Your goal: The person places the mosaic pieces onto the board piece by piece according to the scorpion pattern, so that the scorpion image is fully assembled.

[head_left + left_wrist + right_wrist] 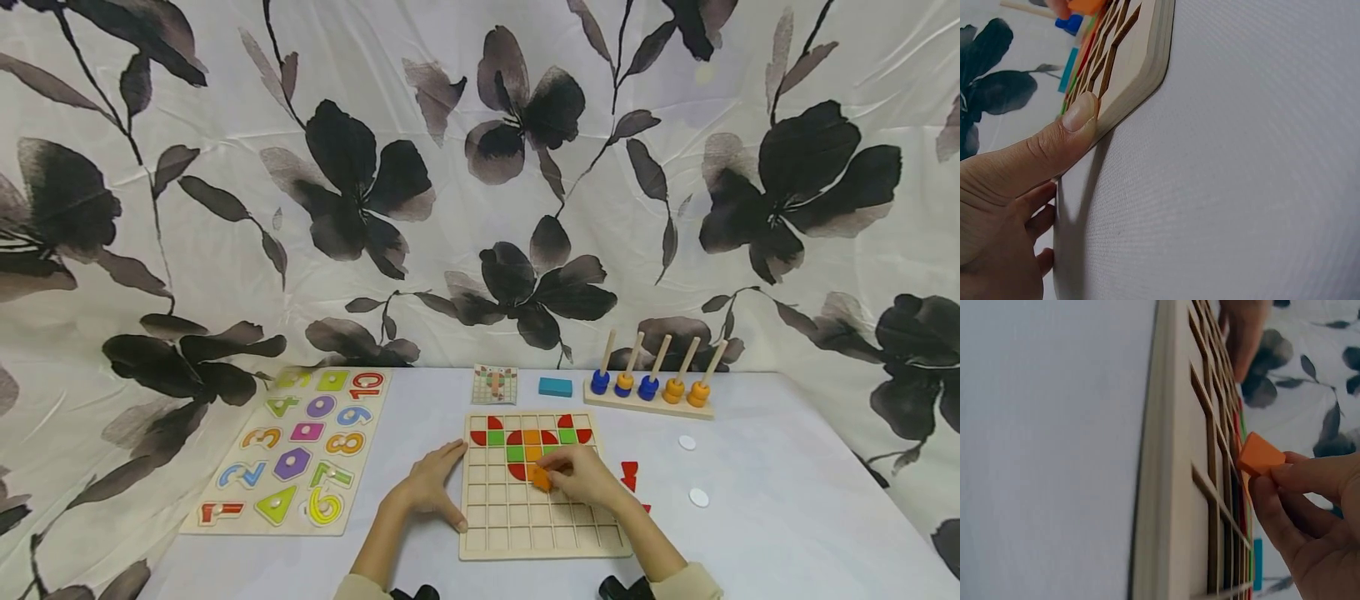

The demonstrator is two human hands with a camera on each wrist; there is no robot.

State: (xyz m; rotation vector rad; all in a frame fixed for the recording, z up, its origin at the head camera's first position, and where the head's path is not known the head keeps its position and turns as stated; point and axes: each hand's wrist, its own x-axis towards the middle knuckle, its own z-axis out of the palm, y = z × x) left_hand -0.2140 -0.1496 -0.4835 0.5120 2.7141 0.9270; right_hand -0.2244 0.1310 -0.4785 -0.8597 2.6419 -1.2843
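A wooden grid board (495, 543) lies on the table, its upper cells holding red quarter-round pieces (517, 472) and green (515, 453) and orange (532, 437) squares. My right hand (581, 477) pinches an orange square block (1261, 454) between thumb and fingers, just over the board's middle cells. In the right wrist view the block is tilted. My left hand (431, 482) rests at the board's left edge with fingers spread. The thumb (1079, 115) touches the board's rim in the left wrist view.
Loose red pieces (629, 475) lie right of the board, partly behind my right arm. Behind it are a pattern card (483, 385), a blue block (555, 387) and a peg stand (649, 403) with rings. A number puzzle board (247, 492) lies left. Two white discs (699, 497) sit right.
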